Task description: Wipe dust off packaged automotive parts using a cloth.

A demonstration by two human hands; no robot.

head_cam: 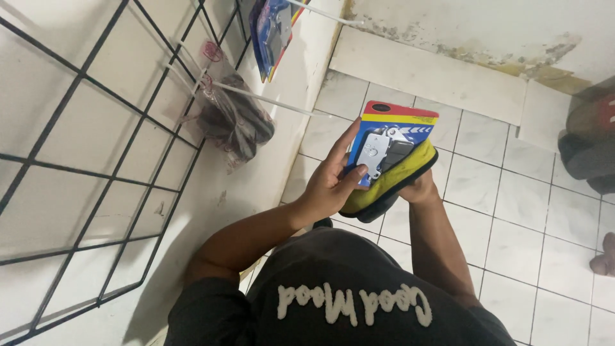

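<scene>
Between both hands, left hand [327, 186] pinches the blister pack [384, 144]; right hand [419, 189] grips beneath.

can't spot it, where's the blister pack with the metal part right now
In the head view it sits centre-right: the blister pack is pinched by the left hand atop a yellow cloth that the right hand supports, above the tiled floor.

Black wire grid [77, 192] on white wall, left. Clear bag w/ dark parts [234, 122] hangs on white peg, upper left; blue blister pack [272, 32] on peg farther up. White tile floor [519, 211]. Dark bundle [589, 147] far right, by stained wall base.
</scene>
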